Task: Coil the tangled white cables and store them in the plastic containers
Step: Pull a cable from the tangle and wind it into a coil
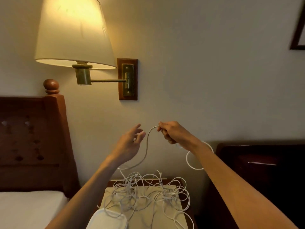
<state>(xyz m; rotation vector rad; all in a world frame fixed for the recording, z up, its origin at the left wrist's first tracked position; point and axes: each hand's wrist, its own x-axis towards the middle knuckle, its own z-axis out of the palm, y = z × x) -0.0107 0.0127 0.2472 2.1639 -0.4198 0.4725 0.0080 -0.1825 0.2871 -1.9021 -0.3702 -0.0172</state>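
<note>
A heap of tangled white cables (145, 190) lies on a small nightstand (175, 217) below my raised hands. My right hand (171, 133) grips one white cable (146, 146), which arcs out of the fist and runs down to the heap; a loop of it (189, 162) hangs under my right wrist. My left hand (130, 141) is held up just left of that cable with fingers spread, holding nothing. A white plastic container (107, 220) sits at the nightstand's front left, partly behind my left forearm.
A lit wall lamp (74, 32) on a brass arm hangs above left. A wooden headboard (31, 142) and a white mattress (28, 210) fill the left. Dark furniture (260, 162) stands on the right. A frame corner (298, 30) hangs at the upper right.
</note>
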